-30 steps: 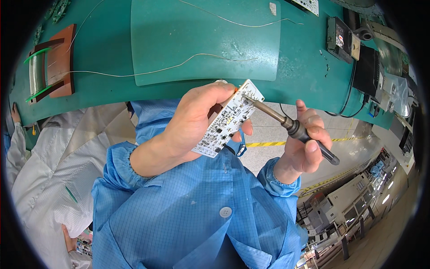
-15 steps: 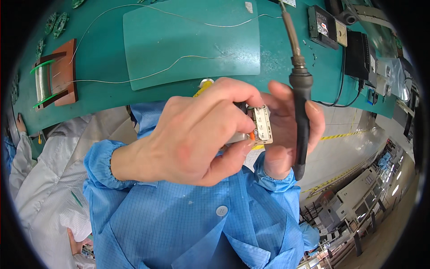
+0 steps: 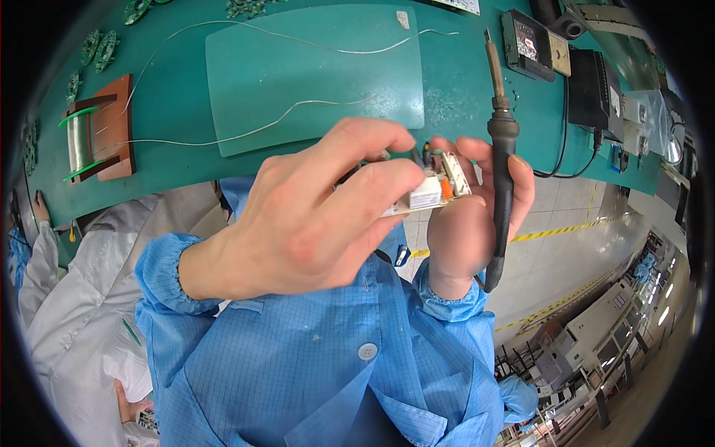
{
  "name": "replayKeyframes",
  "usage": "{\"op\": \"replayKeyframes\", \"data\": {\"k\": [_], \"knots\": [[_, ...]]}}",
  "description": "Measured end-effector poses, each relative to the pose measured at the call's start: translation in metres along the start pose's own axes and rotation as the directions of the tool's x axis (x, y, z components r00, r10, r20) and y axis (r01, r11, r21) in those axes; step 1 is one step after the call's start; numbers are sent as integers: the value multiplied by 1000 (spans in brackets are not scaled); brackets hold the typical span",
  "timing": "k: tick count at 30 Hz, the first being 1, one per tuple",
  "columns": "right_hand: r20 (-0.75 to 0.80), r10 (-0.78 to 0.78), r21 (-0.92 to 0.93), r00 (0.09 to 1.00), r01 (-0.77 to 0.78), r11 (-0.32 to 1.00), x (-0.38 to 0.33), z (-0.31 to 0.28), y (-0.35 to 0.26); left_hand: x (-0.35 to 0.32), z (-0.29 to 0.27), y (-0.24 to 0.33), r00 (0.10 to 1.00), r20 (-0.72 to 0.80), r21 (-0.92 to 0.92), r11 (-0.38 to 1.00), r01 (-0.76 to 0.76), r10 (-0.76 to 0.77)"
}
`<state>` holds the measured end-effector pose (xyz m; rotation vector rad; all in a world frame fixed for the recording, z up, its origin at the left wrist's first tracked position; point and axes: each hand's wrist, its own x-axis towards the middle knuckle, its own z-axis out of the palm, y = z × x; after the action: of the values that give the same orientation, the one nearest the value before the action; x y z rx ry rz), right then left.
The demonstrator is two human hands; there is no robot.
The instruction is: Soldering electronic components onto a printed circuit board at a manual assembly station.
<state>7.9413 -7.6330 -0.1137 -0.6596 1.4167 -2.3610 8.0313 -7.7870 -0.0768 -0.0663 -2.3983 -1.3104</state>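
Note:
My left hand is closed on a small circuit board, whose far side its fingers partly cover. On the board are a white block component, an orange disc part and a pale slotted connector along its right end. My right hand holds a black-handled soldering iron upright across its fingers, tip pointing to the far side. Its thumb and fingertips are also at the board's connector end. Two solder wire strands reach over the bench from a spool at the left.
A translucent green mat covers part of the green bench. Small green circuit boards lie far left. At the far right are a black box and a black power unit with cables. A person in white sits at my left.
The circuit board has tilted and turned, so its white block and orange part now show. My left fingers have shifted along it. The soldering iron's tip has dropped slightly and moved right.

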Motion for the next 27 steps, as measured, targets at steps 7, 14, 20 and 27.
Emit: {"op": "replayKeyframes", "data": {"k": [7,14,20,27], "knots": [[122,-83,-317,989,119,941,5,-27,1,11,-5,-20,995,-36,-186,979,85,-93],[-55,-173,-403,983,137,905,11,-44,6,18,-2,-38,974,-205,-75,994,85,-99],[-179,-181,-452,967,83,888,25,-52,9,-10,2,-74,983,-161,472,882,1,85],[-241,-85,-538,967,-60,841,27,-23,25,-22,-5,-41,840,-485,-63,968,244,-244]]}}
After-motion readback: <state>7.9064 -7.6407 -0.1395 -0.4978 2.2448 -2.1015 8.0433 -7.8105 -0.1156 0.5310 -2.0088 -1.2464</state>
